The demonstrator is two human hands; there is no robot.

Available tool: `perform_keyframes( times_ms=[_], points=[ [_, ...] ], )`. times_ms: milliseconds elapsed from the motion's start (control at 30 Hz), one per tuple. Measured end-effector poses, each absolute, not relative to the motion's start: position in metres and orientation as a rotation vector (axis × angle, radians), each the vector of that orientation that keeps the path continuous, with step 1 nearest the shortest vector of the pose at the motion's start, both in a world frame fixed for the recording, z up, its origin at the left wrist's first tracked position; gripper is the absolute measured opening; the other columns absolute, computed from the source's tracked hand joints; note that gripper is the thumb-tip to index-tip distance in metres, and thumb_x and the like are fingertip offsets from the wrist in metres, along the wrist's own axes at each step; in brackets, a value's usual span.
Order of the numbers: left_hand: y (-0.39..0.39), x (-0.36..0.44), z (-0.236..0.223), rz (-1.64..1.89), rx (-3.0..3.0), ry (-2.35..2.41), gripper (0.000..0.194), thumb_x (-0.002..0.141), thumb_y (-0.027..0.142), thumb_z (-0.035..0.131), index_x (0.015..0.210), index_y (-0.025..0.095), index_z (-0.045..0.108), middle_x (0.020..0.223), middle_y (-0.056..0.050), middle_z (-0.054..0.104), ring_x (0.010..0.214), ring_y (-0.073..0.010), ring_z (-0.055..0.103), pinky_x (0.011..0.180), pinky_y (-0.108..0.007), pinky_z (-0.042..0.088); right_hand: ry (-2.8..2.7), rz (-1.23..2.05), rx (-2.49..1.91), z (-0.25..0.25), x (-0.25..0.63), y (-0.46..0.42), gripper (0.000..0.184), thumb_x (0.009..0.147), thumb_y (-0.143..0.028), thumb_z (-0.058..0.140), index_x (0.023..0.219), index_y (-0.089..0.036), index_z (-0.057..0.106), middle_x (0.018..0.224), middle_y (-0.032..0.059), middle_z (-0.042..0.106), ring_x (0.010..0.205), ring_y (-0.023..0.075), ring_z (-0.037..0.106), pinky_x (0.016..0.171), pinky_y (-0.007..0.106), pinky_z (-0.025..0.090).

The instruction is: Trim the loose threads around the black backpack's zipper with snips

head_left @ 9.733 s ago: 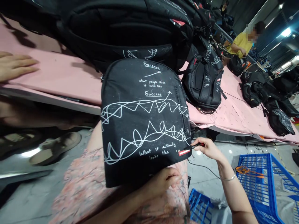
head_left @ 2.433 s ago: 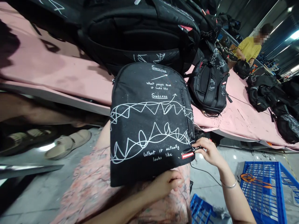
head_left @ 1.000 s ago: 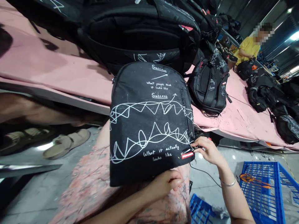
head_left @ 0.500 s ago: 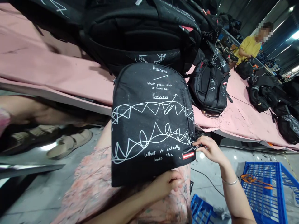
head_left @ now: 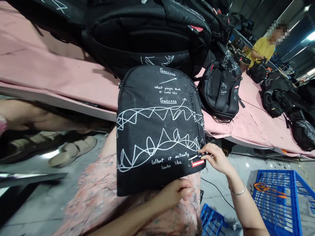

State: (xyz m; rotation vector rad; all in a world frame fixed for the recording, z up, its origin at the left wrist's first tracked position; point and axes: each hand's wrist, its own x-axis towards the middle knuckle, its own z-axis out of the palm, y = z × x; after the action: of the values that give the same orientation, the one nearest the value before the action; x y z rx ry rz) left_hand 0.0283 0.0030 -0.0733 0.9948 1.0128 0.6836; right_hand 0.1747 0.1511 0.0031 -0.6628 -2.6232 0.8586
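A black backpack (head_left: 142,131) with white scribbled lines and lettering stands on my lap, leaning against the pink table. My right hand (head_left: 214,157) is at its lower right edge, fingers pinched around small thread snips (head_left: 195,157). Their thin, pale blades point left over the fabric, just above a red and white label (head_left: 198,163). My left hand (head_left: 178,190) lies below the bag's bottom edge with its fingers curled in; nothing shows in them. The back of the bag is hidden.
Other black backpacks (head_left: 219,91) lie along the pink table (head_left: 98,88), a large one (head_left: 147,36) right behind mine. Blue plastic crates (head_left: 278,203) stand on the floor at right. Beige shoes (head_left: 73,150) are on the left. A person in yellow (head_left: 262,49) works farther back.
My right hand has shifted slightly left and inward, bringing the snips' blades farther over the front of the backpack. My left hand and the bag have barely moved.
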Motion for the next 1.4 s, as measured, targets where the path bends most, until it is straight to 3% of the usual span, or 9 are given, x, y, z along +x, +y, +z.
perform_keyframes(
  times_ms=[1400],
  points=[
    [0.002,0.030,-0.082,0.666,0.992,1.033,0.028,0.073,0.035,0.044,0.074,0.013,0.060,0.073,-0.004,0.060,0.069,-0.0172,0.056,0.064,-0.026,0.044,-2.635,0.918,-0.626,0.002,0.187,0.160,0.016,0.087,-0.031,0.054,0.095,-0.019,0.060,0.087,0.0051,0.062,0.083,0.0181,0.056,0.075,0.032,0.042]
  ],
)
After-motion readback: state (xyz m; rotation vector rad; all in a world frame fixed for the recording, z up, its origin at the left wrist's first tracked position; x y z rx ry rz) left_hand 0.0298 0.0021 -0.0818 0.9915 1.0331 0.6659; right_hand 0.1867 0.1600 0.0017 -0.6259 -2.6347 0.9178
